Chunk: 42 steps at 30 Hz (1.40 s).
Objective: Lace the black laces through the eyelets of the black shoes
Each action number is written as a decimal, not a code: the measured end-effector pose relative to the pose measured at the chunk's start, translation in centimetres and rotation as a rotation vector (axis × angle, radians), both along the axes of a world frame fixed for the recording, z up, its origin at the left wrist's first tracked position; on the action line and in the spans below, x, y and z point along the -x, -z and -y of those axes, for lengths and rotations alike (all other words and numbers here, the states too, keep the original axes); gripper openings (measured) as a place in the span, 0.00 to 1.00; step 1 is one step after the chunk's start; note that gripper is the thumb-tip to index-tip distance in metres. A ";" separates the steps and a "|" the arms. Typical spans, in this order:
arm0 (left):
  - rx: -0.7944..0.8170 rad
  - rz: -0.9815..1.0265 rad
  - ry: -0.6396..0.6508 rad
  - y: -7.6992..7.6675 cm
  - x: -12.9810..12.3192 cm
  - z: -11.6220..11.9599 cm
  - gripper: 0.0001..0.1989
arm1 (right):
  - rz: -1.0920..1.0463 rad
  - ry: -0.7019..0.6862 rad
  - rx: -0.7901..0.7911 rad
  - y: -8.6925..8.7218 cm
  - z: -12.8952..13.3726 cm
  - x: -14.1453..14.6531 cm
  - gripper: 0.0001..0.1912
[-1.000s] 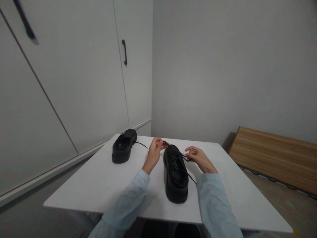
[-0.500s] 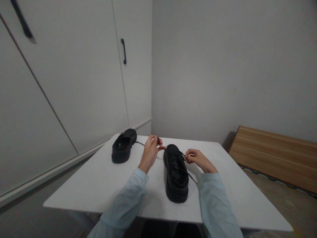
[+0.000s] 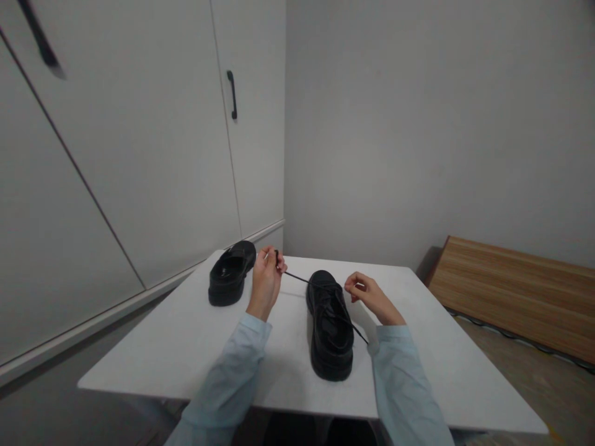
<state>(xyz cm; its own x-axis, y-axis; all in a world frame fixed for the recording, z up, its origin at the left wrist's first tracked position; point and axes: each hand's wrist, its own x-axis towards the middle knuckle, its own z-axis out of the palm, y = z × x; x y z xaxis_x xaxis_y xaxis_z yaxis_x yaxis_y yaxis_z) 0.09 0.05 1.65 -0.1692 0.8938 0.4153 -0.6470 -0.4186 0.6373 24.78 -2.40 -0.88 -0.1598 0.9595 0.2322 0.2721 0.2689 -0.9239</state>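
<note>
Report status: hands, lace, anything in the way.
Left hand holds black lace, stretched straight to nearer shoe. Right hand beside that shoe's front, grip unclear. Other shoe close by left hand, not visibly blocking it.

A pale cabinet fills the left of the frame, dark seams crossing it. One black handle is cut off at the upper left; a second handle sits left of upper centre. A grey wall spans the upper centre and right. At right, a wood-grain board slants above brown floor. A white table spreads across the lower part.
</note>
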 end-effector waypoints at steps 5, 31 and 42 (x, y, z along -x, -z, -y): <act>-0.027 0.066 -0.029 -0.4 0.8 -0.1 0.13 | 0.065 -0.006 -0.175 -0.5 0.1 1.1 0.11; -0.039 0.155 -0.237 -0.5 2.3 -0.8 0.15 | 0.101 -0.129 -0.192 0.1 -0.2 1.8 0.05; -0.036 0.019 -0.312 -0.1 2.3 -1.0 0.15 | 0.243 -0.065 -0.257 0.1 0.1 2.5 0.10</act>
